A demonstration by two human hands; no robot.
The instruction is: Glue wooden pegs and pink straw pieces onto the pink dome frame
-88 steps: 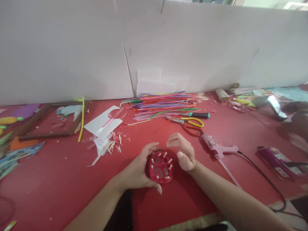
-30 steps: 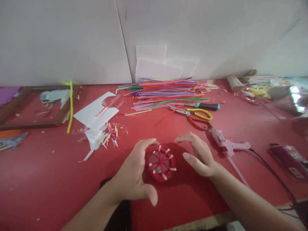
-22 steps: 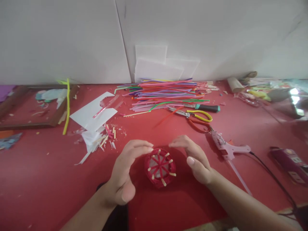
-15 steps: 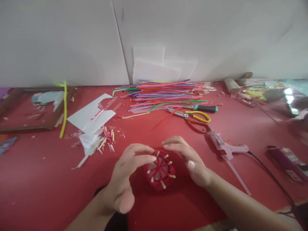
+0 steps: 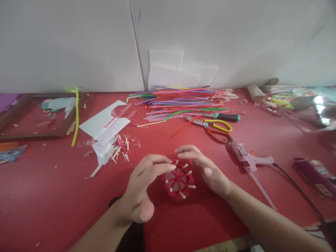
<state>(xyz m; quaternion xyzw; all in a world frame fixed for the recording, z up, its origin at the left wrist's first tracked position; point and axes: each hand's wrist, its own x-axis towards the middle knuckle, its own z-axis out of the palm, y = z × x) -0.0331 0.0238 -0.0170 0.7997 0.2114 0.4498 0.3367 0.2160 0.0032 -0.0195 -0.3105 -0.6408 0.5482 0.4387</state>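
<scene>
Littered red counter (image 5: 154, 140) meets pale partition (image 5: 78, 45) | left hand (image 5: 140, 187) wide, right hand (image 5: 206, 171) loosely curved | red basket (image 5: 179, 178) sits between them

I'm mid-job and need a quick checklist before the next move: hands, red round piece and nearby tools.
1. Piece between the hands: ok, the red round piece sits between the left hand and right hand, seemingly on the red table.
2. Both hands free of tools: ok.
3. Whole rim visible: not ok, the left hand covers part of it.
4. All pale sticks in place: cannot tell, some may be hidden there.
5. Shears and glue gun apart from the hands: ok.
6. Glue gun cool: cannot tell by sight.
</scene>
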